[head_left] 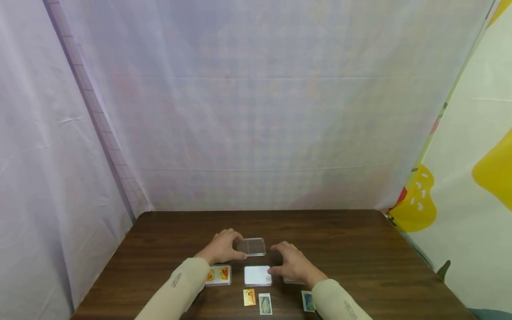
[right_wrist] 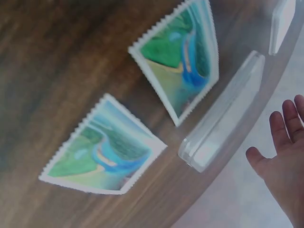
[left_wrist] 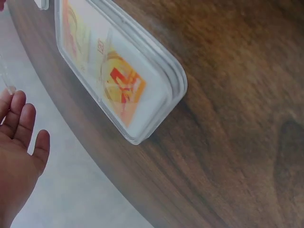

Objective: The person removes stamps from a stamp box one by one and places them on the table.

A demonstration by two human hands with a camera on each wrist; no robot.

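Note:
My left hand pinches the left end of a clear plastic lid, raised over the table. In the left wrist view, its fingertips meet a thin clear edge. My right hand spreads its thumb and fingers apart, just right of the lid, holding nothing. Between the hands lies a flat case with a white insert. Left of it, a clear case holds orange-and-yellow stamps. Another clear case lies partly hidden beneath my right hand in the head view.
An orange stamp and a greenish stamp lie on the brown wooden table, near the front. Two landscape stamps lie farther right, one upper and one lower in the right wrist view. A pale curtain hangs behind.

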